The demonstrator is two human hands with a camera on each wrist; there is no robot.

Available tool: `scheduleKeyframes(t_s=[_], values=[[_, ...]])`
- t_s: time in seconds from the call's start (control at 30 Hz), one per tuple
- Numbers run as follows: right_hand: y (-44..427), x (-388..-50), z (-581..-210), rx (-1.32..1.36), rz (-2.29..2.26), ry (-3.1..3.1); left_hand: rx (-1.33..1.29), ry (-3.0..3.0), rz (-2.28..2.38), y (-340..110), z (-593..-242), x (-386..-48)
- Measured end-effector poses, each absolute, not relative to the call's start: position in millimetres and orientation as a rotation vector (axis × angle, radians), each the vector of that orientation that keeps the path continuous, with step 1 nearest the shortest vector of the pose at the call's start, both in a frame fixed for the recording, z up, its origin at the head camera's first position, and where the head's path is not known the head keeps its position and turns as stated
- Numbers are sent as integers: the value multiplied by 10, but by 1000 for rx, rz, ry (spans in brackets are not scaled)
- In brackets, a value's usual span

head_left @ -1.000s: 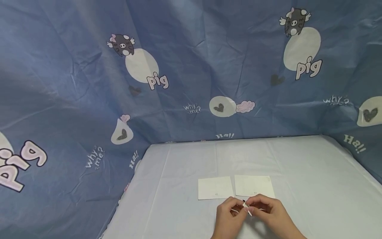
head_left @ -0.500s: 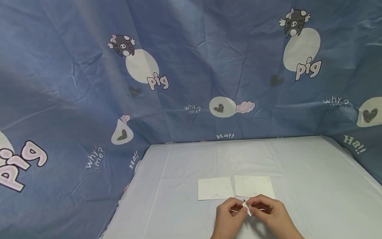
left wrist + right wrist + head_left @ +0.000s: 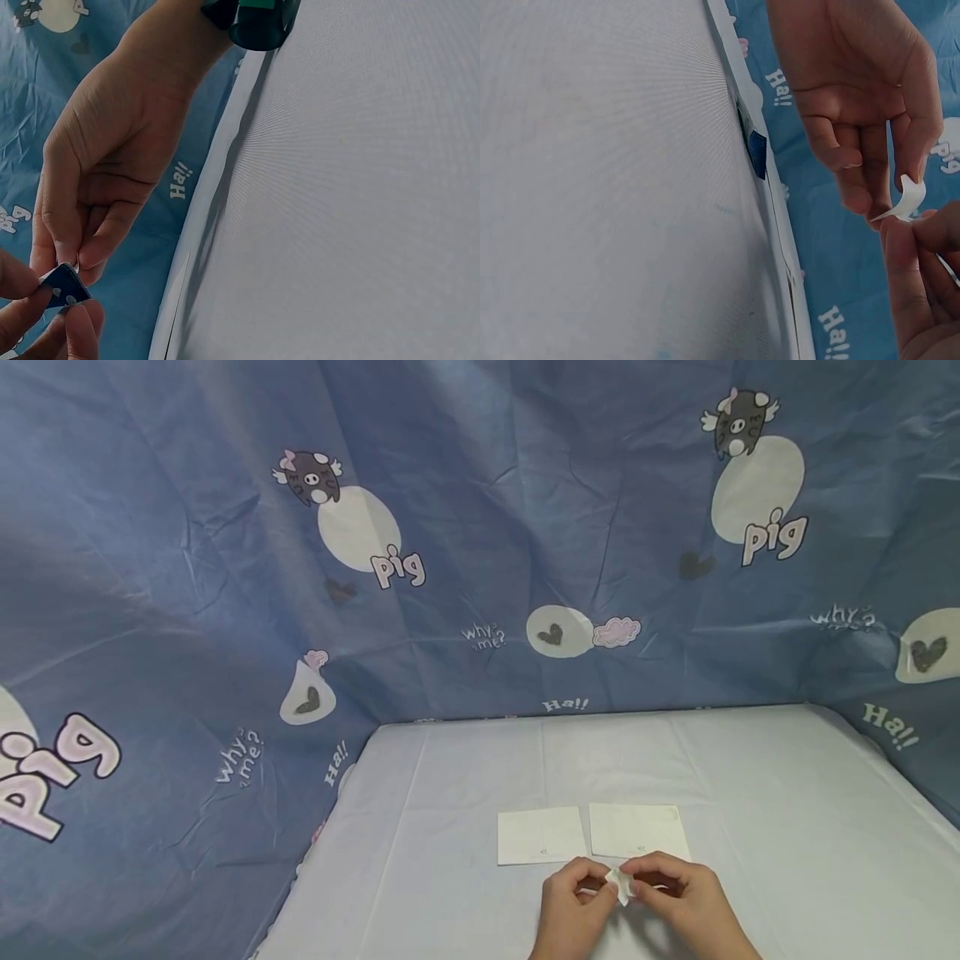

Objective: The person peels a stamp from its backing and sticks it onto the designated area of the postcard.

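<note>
Both hands meet near the front of the table in the head view, just before two white cards. Between them is a small folded or bent piece of paper, its white side showing there. My left hand pinches its left side between thumb and fingers. My right hand pinches the right side. In the left wrist view the piece shows a dark blue face with white spots. From the right wrist it appears as a curved white strip. The fingers cover part of it.
On the white-covered table lie a left card and a right card, side by side with a narrow gap. A blue curtain with pig prints hangs behind. A dark blue object shows by the table edge in the right wrist view.
The small paper piece has turned and spread between the fingers, so more of its white side shows and its dark tip is out of sight. Both hands stay almost in place.
</note>
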State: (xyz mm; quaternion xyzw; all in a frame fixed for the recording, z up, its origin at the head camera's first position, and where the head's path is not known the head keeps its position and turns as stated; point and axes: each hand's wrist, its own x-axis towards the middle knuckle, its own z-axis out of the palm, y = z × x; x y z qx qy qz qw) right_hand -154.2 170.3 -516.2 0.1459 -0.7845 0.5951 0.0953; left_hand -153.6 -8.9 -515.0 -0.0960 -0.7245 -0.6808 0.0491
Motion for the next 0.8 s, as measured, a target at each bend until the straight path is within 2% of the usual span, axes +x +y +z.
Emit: scheduleKeyframes(t_s=[0.3,0.8], values=[[1710,-1560,-5171,507,1812,-2334,-292,-2159,-2097,-79,-5157,-1550],[1720,-1567,-5209,531,1867,-2386,-152,-2122,-2036,-142,-5136,-1617]])
